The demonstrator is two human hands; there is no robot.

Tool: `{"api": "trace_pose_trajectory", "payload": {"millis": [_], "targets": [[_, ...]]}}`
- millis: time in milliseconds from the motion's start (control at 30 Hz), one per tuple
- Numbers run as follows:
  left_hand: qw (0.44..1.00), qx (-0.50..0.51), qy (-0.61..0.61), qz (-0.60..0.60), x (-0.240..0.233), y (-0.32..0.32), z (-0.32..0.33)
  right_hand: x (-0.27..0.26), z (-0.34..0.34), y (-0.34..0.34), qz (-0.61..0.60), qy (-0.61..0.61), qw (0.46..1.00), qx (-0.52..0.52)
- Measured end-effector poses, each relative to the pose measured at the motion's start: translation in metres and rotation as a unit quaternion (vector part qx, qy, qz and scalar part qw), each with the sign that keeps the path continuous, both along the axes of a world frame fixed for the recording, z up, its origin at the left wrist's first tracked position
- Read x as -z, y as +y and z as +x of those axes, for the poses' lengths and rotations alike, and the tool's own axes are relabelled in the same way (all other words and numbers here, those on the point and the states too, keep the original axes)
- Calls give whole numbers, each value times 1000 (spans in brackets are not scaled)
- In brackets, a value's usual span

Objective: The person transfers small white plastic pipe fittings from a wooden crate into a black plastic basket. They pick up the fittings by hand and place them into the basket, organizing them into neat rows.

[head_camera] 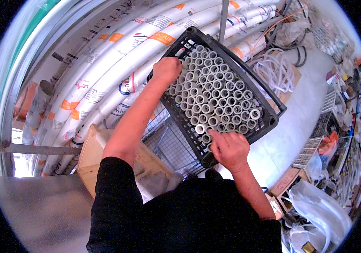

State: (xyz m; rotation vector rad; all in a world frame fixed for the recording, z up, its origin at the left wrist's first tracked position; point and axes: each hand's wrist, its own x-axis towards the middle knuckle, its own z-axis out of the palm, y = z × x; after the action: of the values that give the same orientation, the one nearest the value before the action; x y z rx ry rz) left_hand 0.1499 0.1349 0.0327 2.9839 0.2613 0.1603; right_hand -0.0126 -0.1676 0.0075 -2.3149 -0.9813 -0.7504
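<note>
A black plastic crate (pixel 264 128) stands tilted across the view before me. Grey plastic pipe couplings (pixel 222 101) fill it in packed rows, most with their round open ends facing up. At the crate's left side, my left hand (pixel 167 70) has its fingers bent down among the couplings, and the fingertips are hidden. My right hand (pixel 231 149) is at the near end, its fingers curled over the lowest couplings. Its thumb side touches the couplings beside a paler coupling (pixel 200 128). Whether either hand grips a coupling cannot be made out.
Long wrapped white pipes (pixel 110 63) lie stacked beyond and left of the crate. A wire mesh cart or basket (pixel 171 142) is under it, beside a wooden box (pixel 88 158). Coiled clear hose (pixel 274 71) lies behind. Several bins (pixel 307 151) line the right.
</note>
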Motion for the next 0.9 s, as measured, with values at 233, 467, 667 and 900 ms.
{"api": "trace_pose_trajectory", "payload": {"millis": [233, 467, 667, 900], "targets": [[905, 187, -92, -372, -62, -32, -90, 4, 0, 4, 17, -13, 1000, 0], [665, 591, -147, -432, -187, -120, -238, 16, 0, -6, -29, -33, 999, 13], [554, 607, -417, -388, -172, -133, -284, 15, 0, 0, -25, -44, 999, 20], [711, 578, -169, -364, -213, -41, -330, 16, 1, 4, -36, -66, 997, 6]]}}
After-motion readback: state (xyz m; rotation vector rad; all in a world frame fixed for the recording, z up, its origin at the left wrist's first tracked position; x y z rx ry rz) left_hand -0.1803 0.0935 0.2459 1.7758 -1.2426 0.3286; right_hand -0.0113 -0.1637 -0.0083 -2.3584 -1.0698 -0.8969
